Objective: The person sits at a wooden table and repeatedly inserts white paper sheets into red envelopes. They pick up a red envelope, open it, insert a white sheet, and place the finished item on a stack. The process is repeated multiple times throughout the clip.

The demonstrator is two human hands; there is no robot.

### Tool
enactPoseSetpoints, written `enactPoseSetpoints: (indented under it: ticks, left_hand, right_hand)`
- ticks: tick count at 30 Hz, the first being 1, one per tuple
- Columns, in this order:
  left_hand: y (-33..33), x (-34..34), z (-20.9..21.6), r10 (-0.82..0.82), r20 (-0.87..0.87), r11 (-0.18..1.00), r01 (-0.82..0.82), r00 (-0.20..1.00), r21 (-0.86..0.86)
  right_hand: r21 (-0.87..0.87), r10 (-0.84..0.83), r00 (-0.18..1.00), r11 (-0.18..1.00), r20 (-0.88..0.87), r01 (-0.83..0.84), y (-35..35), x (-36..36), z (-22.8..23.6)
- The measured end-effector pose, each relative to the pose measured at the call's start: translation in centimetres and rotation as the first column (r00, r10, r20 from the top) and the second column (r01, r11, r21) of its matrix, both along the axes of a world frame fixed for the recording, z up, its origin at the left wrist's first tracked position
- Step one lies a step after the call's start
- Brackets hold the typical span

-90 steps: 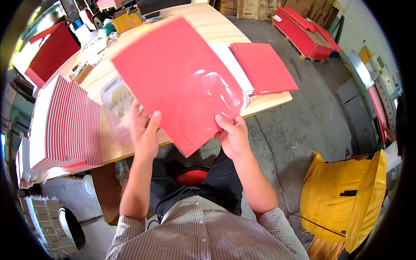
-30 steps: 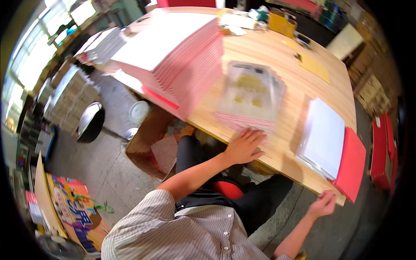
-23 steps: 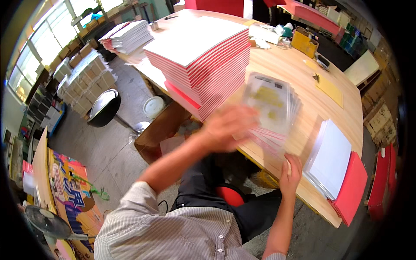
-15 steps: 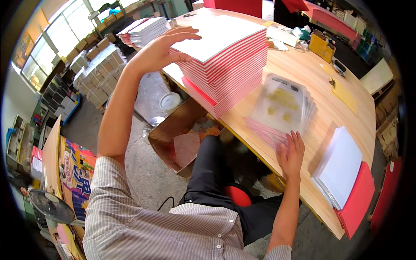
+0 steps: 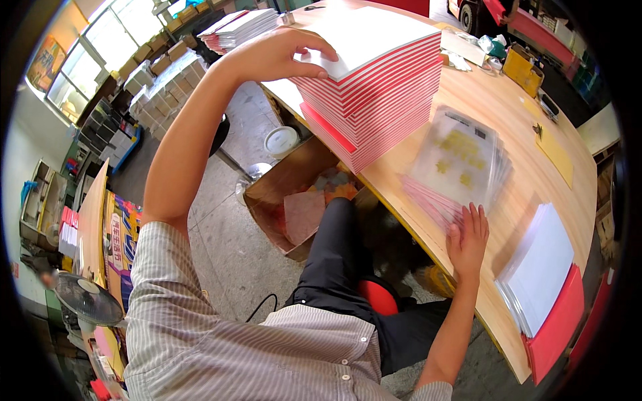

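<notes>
A tall stack of red and white layered sheets or booklets (image 5: 391, 100) stands on the table, its top face white. Above the near left corner of that stack is my left hand (image 5: 291, 53), fingers bent and thumb apart from them; whether it touches the top sheet I cannot tell. To the stack's right lies a fanned pile of clear plastic sleeves (image 5: 458, 150) with yellow print and pinkish lower edges. My right hand (image 5: 470, 234) rests at the near edge of those sleeves, fingers stretched out and holding nothing.
White sheets (image 5: 538, 267) lie on a red folder (image 5: 558, 321) at the table's right. A cardboard box (image 5: 267, 214) with paper scraps stands on the floor beside my leg. Farther back are a yellow box (image 5: 523, 70), a yellow clipboard (image 5: 554, 157) and another stack of booklets (image 5: 237, 30).
The view has shifted, so the table sits slightly farther right. My left hand's fingers have curled down closer to the stack's top corner. My right hand stays by the sleeves.
</notes>
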State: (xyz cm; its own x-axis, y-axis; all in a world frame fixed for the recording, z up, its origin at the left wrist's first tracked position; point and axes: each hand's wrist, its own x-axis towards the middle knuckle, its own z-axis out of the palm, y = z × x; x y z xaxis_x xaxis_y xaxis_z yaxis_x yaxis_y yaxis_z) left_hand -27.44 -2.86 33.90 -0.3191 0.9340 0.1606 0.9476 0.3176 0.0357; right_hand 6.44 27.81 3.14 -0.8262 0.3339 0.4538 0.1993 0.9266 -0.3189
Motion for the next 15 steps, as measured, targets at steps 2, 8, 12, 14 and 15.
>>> enactPoseSetpoints:
  ticks: [2,8,12,14,15]
  left_hand:
    - [-0.09,-0.25,0.03,-0.019,0.017,1.0,0.019,1.0,0.0]
    - [0.09,-0.09,-0.17,-0.041,-0.032,0.999,0.041,0.999,0.002]
    - [-0.12,-0.53,-0.4,-0.055,-0.027,0.998,0.056,0.998,0.02]
    - [-0.15,-0.62,-0.31,-0.054,-0.02,0.998,0.054,0.998,0.016]
    - [-0.19,-0.74,-0.23,-0.064,-0.004,0.998,0.064,0.998,0.019]
  right_hand:
    - [-0.01,0.001,1.0,1.0,0.006,-0.001,-0.05,0.01,0.0]
    - [-0.019,-0.003,1.0,1.0,-0.003,0.003,-0.15,0.16,0.14]
    - [-0.037,0.004,1.0,0.999,-0.004,-0.004,-0.3,0.22,0.51]
    - [-0.039,0.005,1.0,0.999,-0.006,-0.005,-0.26,0.28,0.43]
    - [-0.04,0.006,1.0,0.999,-0.007,-0.006,-0.21,0.31,0.37]
